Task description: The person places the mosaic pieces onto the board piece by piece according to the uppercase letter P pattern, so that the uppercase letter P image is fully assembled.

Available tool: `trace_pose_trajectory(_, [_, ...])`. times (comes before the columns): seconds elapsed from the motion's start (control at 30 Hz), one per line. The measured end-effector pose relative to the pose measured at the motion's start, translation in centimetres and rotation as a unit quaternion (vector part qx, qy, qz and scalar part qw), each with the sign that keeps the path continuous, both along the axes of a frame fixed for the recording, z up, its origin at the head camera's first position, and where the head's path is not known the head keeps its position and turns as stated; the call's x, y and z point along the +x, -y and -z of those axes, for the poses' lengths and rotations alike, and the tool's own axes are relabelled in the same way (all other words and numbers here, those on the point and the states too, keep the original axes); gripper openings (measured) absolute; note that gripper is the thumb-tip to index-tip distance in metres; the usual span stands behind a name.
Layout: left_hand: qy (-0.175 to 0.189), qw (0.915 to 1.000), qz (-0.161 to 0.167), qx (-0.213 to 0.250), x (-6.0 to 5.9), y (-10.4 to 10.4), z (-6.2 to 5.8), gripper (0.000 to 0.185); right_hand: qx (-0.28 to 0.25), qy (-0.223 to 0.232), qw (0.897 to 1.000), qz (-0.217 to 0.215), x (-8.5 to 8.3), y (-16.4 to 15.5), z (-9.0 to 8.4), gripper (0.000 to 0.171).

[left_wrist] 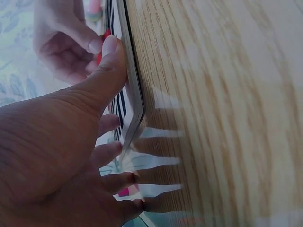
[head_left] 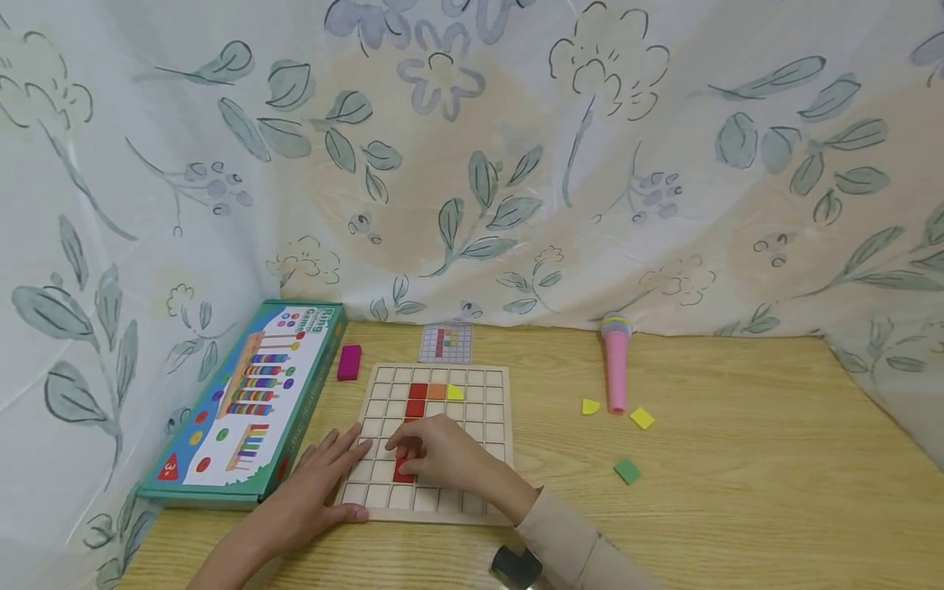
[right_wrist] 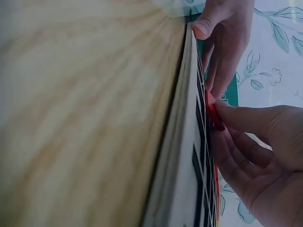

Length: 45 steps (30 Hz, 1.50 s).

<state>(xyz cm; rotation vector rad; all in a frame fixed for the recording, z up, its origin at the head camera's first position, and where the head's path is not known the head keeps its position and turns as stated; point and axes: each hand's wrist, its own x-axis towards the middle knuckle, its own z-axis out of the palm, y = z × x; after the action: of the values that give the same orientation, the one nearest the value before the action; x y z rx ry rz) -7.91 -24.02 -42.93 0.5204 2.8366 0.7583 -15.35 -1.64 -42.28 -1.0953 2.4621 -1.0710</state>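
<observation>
A wooden grid board (head_left: 496, 414) lies on the table, its cells partly filled. Along one column run red square tiles (head_left: 418, 391), with an orange tile (head_left: 437, 392) and a yellow piece (head_left: 456, 392) beside the top one. Over the lower part of that column, my right hand (head_left: 446, 459) pinches a red tile (right_wrist: 214, 112) between thumb and fingers; in the right wrist view it sits tilted at the board's surface. My left hand (head_left: 317, 492) rests with extended fingers along the board's left edge, thumb at the near left corner. The right hand hides some middle cells.
A boxed ring game (head_left: 258, 393) lies at the left, a magenta block (head_left: 350, 362) beside it. Behind the board is a small pattern card (head_left: 446, 343). To the right lie a pink toy microphone (head_left: 616, 369), yellow pieces (head_left: 642, 418) and a green tile (head_left: 627, 471). A dark object (head_left: 516, 565) is near the front.
</observation>
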Motion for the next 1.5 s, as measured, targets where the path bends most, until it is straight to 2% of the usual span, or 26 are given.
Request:
trace_pose_trajectory(0.3, [0.009, 1.0000, -0.002, -0.002, -0.1, 0.0, -0.1, 0.087, 0.026, -0.009, 1.000, 0.002, 0.2, 0.0, -0.1, 0.021])
trace_pose_trajectory(0.53, [0.021, 0.9997, -0.011, 0.004, -0.2, -0.1, 0.0, 0.087, 0.006, 0.011, 1.000, -0.007, 0.0, -2.4, -1.3, 0.019])
trace_pose_trajectory(0.8, [0.022, 0.9997, -0.007, 0.012, -0.2, -0.2, 0.1, 0.088, -0.025, 0.016, 1.000, 0.002, -1.2, -9.3, -2.8, 0.022])
trace_pose_trajectory(0.97, [0.027, 0.9996, -0.011, 0.003, -0.1, -0.1, -0.1, 0.088, 0.003, 0.015, 1.000, 0.008, -1.5, -14.7, -2.9, 0.028])
trace_pose_trajectory(1.13, [0.025, 0.9996, -0.007, 0.003, -0.1, -0.1, -0.2, 0.088, 0.048, 0.015, 0.999, 0.001, -0.8, -20.3, -2.7, 0.039])
trace_pose_trajectory(1.23, [0.024, 0.9997, -0.007, 0.004, -0.1, -0.1, -0.2, 0.088, 0.062, 0.007, 0.998, 0.007, -0.3, -23.1, -2.6, 0.039])
trace_pose_trajectory(1.5, [0.024, 0.9996, -0.008, 0.013, 0.1, -0.2, -0.5, 0.087, 0.055, 0.036, 0.997, 0.035, 0.7, -27.4, -1.6, 0.041])
